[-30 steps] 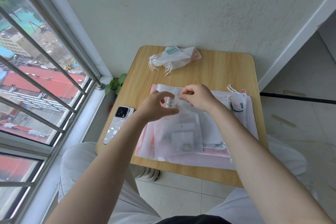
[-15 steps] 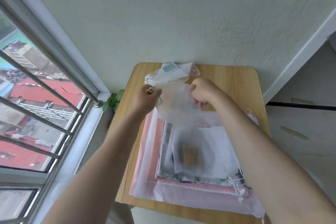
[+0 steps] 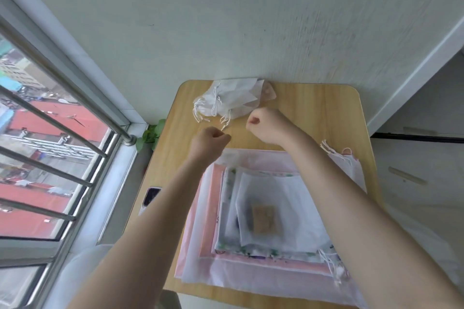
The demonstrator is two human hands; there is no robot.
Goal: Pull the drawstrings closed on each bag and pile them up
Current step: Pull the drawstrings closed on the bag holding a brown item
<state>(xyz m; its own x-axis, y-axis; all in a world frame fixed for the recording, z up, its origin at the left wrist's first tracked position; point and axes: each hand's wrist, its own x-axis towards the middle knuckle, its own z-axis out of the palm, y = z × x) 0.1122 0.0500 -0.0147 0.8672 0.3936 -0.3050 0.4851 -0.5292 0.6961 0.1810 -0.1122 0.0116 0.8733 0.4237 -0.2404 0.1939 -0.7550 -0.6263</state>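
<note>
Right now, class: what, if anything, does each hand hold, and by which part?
Left hand may pinch a drawstring end of the closed bags; unclear. Right hand: curled, nothing visibly held.

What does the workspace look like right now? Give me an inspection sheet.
Surface: wooden table, set against the wall.
Job's things: pile of closed white bags at the far edge; flat stack of bags nearer, drawstrings not cinched.
Clutter: phone at the table's left edge.
Grips: left hand and right hand both curled, just short of the pile; the left seems to touch a cord end, hold unclear.
Cables: nothing seen; only bag drawstrings.
Surroundings: barred window left, plant leaves by the sill.
</note>
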